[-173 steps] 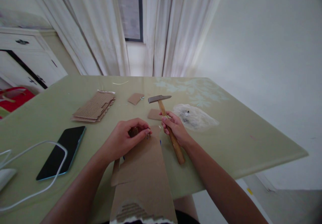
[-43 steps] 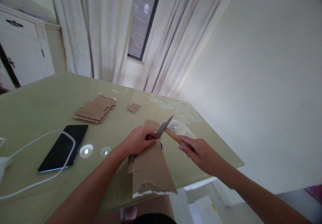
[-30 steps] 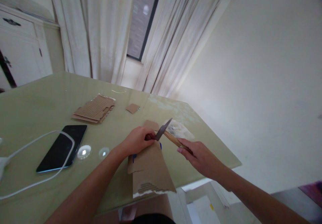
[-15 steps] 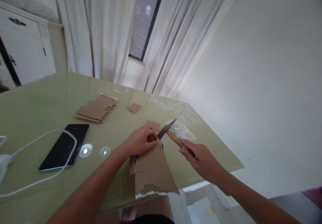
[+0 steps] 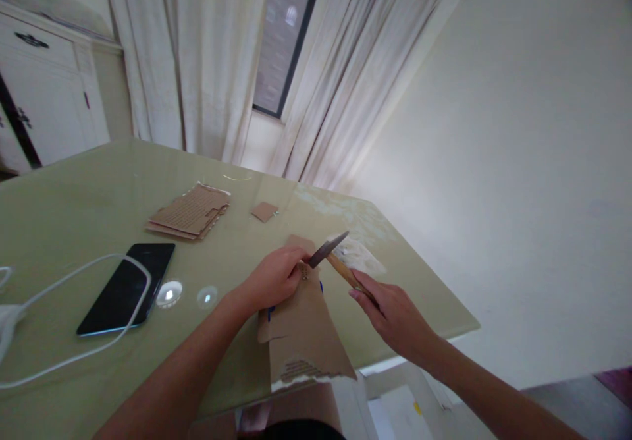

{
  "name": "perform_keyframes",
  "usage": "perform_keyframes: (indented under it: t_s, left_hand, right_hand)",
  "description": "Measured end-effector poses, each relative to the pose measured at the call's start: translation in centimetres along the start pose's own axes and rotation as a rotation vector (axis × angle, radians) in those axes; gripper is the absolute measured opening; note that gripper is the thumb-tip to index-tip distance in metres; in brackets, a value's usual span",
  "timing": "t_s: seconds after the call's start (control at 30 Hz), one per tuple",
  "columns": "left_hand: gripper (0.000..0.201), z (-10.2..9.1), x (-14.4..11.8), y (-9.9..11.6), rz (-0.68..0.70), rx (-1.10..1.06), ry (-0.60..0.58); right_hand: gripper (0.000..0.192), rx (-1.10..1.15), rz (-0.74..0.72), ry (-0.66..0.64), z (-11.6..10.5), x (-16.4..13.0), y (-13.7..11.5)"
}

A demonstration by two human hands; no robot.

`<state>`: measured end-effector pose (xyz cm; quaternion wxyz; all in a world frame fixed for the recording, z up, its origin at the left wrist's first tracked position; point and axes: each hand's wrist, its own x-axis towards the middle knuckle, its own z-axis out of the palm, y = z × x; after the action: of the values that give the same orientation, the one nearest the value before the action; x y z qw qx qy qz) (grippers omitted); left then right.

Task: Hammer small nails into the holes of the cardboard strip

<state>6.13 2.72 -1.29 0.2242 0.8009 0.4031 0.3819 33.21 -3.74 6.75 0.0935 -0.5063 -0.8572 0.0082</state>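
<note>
Pale curtains [image 5: 212,58] and a window [image 5: 284,45] back a greenish desk [image 5: 103,190]. Hammer [image 5: 339,267] is over the far part of a cardboard strip [image 5: 311,341], blunt end right by the left fingertips; contact unclear. Right hand [image 5: 392,305] is wrapped round the handle. Left hand [image 5: 279,275] rests on the strip, fingers curled in close; can't tell if it pinches anything. Small dark bits [image 5: 304,271] show at the fingertips, too tiny to identify.

Main risk: a bruised finger, since the hammer's face sits so near the left hand that a slightly off swing could land on it. Bits could skitter or tip if hit off-centre or if the fingers let up. Strip's torn end reaches the near edge, one corner seemingly past it, so a knock or lean there could bend or shift it. Anything sharp going through thin cardboard might mark the glossy top.

Further out, lower risk: bag [image 5: 363,255] just beyond the hammer, cardboard square [image 5: 265,211], stack [image 5: 190,211], then phone [image 5: 126,288] with a cable [image 5: 147,278] across it; a snagged forearm could drag that.
</note>
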Motion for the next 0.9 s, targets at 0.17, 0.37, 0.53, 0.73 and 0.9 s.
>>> perform_keyframes:
  t_s: [0.17,0.37,0.53,0.73,0.9]
  left_hand:
    - [0.043,0.0,-0.1,0.2,-0.027,-0.049,0.0]
    - [0.046,0.0,-0.1,0.0,-0.051,-0.076,0.025]
    - [0.045,0.1,0.0,-0.4,-0.043,-0.148,0.095]
    - [0.045,0.2,0.4,-0.9,-0.079,-0.246,0.173]
    - [0.042,0.4,0.5,-1.2,-0.139,-0.318,0.22]
  right_hand:
    - [0.042,-0.029,-0.05,-0.048,0.8,-0.4,0.1]
    - [0.041,-0.038,-0.058,-0.065,0.9,-0.5,-0.2]
    - [0.04,0.0,-0.029,-0.062,1.1,-0.1,0.0]
    - [0.04,0.053,-0.01,-0.06,1.2,0.4,0.0]
    - [0.04,0.102,-0.02,-0.077,1.7,0.6,0.1]
